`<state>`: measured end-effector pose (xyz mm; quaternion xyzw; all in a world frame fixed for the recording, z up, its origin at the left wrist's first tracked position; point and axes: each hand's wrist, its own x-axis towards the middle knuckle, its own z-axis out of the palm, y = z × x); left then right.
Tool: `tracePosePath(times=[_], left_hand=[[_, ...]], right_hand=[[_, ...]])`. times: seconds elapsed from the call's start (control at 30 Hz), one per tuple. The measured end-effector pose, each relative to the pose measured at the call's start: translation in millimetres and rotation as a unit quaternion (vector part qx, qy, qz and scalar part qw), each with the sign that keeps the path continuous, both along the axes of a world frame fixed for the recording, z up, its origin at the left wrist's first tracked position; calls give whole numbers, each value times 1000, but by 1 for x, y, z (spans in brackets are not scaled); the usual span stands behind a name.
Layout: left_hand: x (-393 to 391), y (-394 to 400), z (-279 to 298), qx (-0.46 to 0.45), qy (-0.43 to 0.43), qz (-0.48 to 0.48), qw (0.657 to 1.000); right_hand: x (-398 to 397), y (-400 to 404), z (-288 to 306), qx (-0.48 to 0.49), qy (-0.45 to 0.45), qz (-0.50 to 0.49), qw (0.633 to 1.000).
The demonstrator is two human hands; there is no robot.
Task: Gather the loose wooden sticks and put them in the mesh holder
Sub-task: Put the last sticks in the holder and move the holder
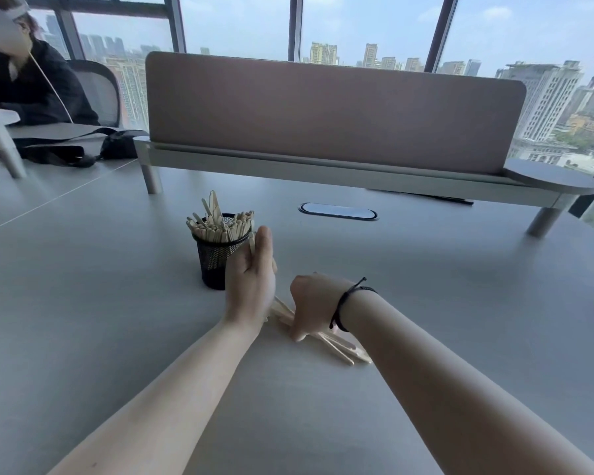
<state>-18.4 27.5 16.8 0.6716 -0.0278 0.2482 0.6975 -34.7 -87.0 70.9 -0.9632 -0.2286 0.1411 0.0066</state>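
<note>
A black mesh holder (216, 260) stands upright on the grey desk, packed with wooden sticks (220, 225). Just right of it my left hand (251, 282) is raised on edge and holds a few sticks, whose ends show near the holder's rim and behind the palm. Loose wooden sticks (340, 347) lie fanned on the desk in front of me. My right hand (312, 305), with a black cord on its wrist, rests curled on the far end of that pile, thumb down on the sticks. Its fingers are hidden behind the hand.
A pink divider panel (333, 111) on a raised white shelf (323, 173) crosses the back of the desk. An oval cable port (338, 211) sits behind the holder. A person (24, 80) sits at the far left beside a black bag (117, 145).
</note>
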Motion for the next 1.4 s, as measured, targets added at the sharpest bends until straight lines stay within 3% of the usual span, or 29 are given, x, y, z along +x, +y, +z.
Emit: tracePosePath(times=[0.5, 0.67, 0.83, 0.9, 0.97, 1.17, 1.27, 1.4], left_hand=[[-4, 1, 6, -3, -5, 2, 1000], [-3, 1, 5, -1, -3, 3, 1000], [-4, 3, 7, -16, 5, -5, 1000], [-4, 3, 8, -30, 11, -8, 999], [-5, 2, 9, -38, 15, -8, 999], [-9, -1, 12, -34, 47, -25, 998], [-14, -6, 16, -55, 50, -64, 995], [-16, -9, 17, -42, 47, -89, 994]], right_hand=[[-4, -1, -8, 20, -5, -42, 999], [-6, -8, -13, 30, -31, -12, 999], [-6, -21, -19, 124, -35, -48, 990], [-1, -29, -23, 275, 56, -116, 953], [3, -35, -28, 437, 138, -190, 868], [5, -36, -16, 701, 148, -278, 640], [0, -32, -3, 757, 114, -243, 595], [-5, -28, -6, 774, 68, -192, 600]])
